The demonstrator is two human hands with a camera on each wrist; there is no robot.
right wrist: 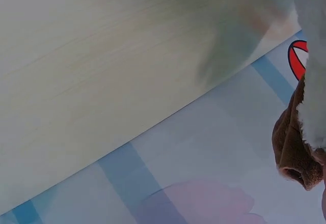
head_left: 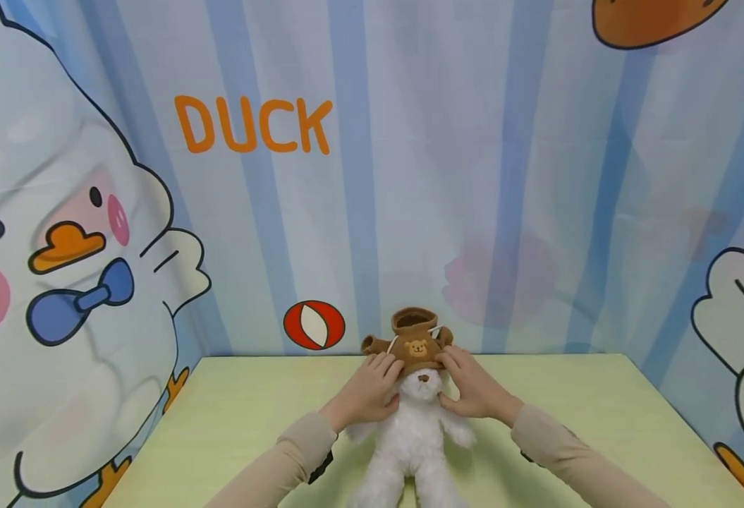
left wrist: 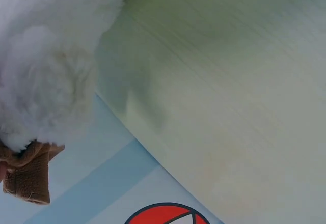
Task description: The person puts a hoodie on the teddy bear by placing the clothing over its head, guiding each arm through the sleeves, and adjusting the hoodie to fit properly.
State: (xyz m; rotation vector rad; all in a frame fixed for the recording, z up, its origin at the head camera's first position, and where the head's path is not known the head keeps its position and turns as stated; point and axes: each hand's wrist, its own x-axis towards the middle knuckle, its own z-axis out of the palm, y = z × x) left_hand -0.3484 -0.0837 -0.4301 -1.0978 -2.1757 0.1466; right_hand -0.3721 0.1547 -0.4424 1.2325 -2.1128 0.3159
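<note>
A white plush bear [head_left: 412, 430] stands or leans at the table's middle, facing me, with its brown nose showing. Over the top of its head sits a small brown sweater [head_left: 403, 363] with a bear-face patch and white cords; it hides the eyes and ears. My left hand [head_left: 372, 391] grips the sweater's hem on the left, its thumb by the plush's cheek. On the other side my right hand [head_left: 473, 388] holds the hem likewise. In the left wrist view a sleeve [left wrist: 30, 178] hangs beside white fur [left wrist: 46, 56]. The right wrist view shows the other sleeve [right wrist: 293, 147].
A pale yellow-green table [head_left: 251, 416] lies under the plush bear. Behind it hangs a striped blue curtain [head_left: 403, 176] printed with ducks, a red-and-white ball and the word DUCK, close to the table's back edge.
</note>
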